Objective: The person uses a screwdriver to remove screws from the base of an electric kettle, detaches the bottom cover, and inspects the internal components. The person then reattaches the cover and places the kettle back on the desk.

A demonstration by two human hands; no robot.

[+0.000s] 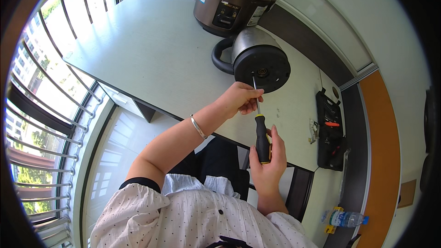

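Right hand [266,163] grips the screwdriver [262,138] handle; left hand [240,99] pinches its shaft. The tip could slip off the kettle [262,62] base screw.

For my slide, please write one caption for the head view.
Right hand holds screwdriver to overturned kettle; left hand steadies shaft.
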